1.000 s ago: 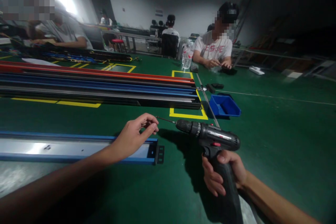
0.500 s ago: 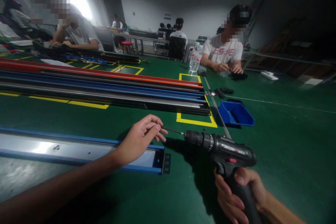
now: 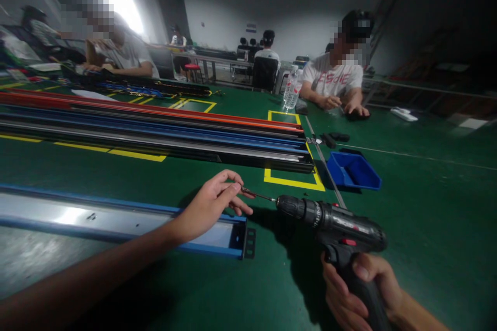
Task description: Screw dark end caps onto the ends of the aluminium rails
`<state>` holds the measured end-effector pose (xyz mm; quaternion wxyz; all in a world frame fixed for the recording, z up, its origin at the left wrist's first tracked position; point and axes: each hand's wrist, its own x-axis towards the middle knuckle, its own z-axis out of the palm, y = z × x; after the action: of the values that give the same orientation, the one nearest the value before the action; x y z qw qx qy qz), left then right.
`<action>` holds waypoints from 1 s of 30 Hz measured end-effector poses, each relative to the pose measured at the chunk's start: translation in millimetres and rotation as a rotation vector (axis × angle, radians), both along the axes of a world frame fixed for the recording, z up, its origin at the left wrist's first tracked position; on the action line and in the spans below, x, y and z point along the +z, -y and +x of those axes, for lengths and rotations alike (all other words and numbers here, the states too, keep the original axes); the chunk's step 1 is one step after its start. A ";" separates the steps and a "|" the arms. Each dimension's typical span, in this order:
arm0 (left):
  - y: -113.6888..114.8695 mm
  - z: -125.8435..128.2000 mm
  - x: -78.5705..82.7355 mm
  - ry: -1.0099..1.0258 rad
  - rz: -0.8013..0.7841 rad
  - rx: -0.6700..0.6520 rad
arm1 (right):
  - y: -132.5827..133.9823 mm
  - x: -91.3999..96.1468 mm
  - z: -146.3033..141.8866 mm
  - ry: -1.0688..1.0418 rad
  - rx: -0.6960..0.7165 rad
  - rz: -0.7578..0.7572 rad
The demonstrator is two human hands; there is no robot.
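My right hand [image 3: 357, 289] grips the handle of a black cordless drill [image 3: 330, 220], its chuck pointing left. A long thin driver bit [image 3: 264, 196] sticks out of the chuck. My left hand [image 3: 217, 196] pinches the far end of this bit between thumb and index finger, the other fingers loosely extended. Whether a screw sits at the bit's tip is too small to tell. Below that hand lies a long blue-edged metal channel [image 3: 155, 220], with a black slotted end plate [image 3: 249, 243] at its right end. My left forearm passes over the channel.
Several long red, blue and black rails [image 3: 233, 139] lie side by side beyond my hands. A blue bin [image 3: 355, 170] stands to the right, behind the drill. Water bottles [image 3: 291, 90] stand farther back. A person [image 3: 334, 80] works across the green table [image 3: 427, 207].
The view has shifted slightly, so everything sits a little more to the right. My left fingers have opened out somewhat, showing more of the bit's end. My right hand keeps its hold on the drill.
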<state>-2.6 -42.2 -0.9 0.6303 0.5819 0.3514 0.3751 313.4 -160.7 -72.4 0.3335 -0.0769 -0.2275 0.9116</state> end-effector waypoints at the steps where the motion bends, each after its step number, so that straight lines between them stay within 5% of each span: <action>1: 0.0 -0.2 -0.2 0.002 -0.010 -0.003 | -0.1 -2.4 0.8 0.012 0.004 0.001; 9: -0.9 -1.9 -3.2 0.040 -0.087 -0.035 | -0.2 -13.0 6.2 0.099 0.020 -0.021; 16: 0.1 -1.5 -2.3 -0.021 0.014 -0.024 | 0.2 -14.4 7.0 0.100 0.025 -0.027; 30: 3.7 -0.1 -1.6 0.016 0.128 0.001 | 3.4 17.3 1.9 0.236 -0.008 -0.032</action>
<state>-2.8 -45.9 -2.5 0.5944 0.6178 0.3219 0.4017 315.2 -164.0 -55.0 0.3068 -0.1899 -0.2505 0.8983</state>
